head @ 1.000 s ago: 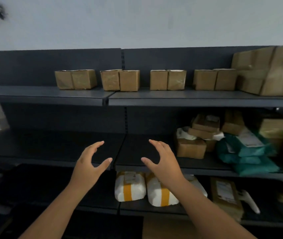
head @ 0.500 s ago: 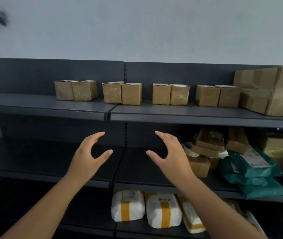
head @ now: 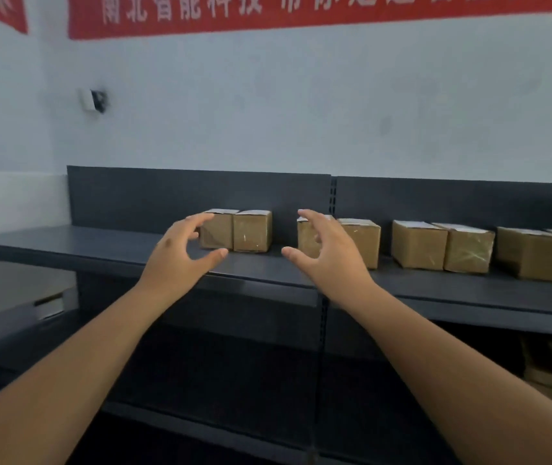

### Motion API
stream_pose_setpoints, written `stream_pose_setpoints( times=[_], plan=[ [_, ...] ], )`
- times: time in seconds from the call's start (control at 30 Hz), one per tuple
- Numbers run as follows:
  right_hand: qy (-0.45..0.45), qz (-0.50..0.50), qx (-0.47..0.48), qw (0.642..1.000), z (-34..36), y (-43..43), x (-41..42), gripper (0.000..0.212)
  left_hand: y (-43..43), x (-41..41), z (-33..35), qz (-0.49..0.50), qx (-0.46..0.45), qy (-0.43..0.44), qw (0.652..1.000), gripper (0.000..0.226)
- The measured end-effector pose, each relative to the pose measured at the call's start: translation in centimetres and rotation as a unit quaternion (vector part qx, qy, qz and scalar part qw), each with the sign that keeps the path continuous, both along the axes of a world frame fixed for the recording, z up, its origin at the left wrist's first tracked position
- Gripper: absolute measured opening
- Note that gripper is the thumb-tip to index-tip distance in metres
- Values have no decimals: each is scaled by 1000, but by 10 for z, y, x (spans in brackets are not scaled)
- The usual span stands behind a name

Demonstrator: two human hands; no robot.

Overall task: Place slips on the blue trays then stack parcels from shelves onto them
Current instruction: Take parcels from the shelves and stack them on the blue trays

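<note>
On top dark grey metal shelf (head: 66, 245): small brown cardboard parcels in pairs, leftmost pair (head: 236, 231) set back from front edge. Since half second ago, both hands risen from middle-shelf level to flank it. Left hand (head: 180, 253), right hand (head: 328, 253): fingers spread, curved, holding nothing. Bare shelf room leftward; second pair (head: 362, 243) partly behind right hand.

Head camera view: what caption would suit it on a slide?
Open left hand and right hand reach toward small cardboard boxes lined in pairs on a dark shelf.
</note>
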State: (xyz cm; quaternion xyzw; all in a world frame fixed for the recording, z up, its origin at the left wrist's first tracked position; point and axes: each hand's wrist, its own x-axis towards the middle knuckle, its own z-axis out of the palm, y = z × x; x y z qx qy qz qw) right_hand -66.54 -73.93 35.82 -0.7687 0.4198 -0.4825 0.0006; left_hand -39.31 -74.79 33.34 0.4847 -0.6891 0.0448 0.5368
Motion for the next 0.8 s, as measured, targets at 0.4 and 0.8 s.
stream_pose_setpoints(
  times=[0.4, 0.8],
  plan=[
    [56, -89, 94, 990, 25, -162, 104, 72, -174, 92, 42, -3, 195, -84, 977, 84],
    [64, -54, 194, 977, 14, -223, 103, 71, -237, 78, 36, -72, 252, -43, 964, 63]
  ],
)
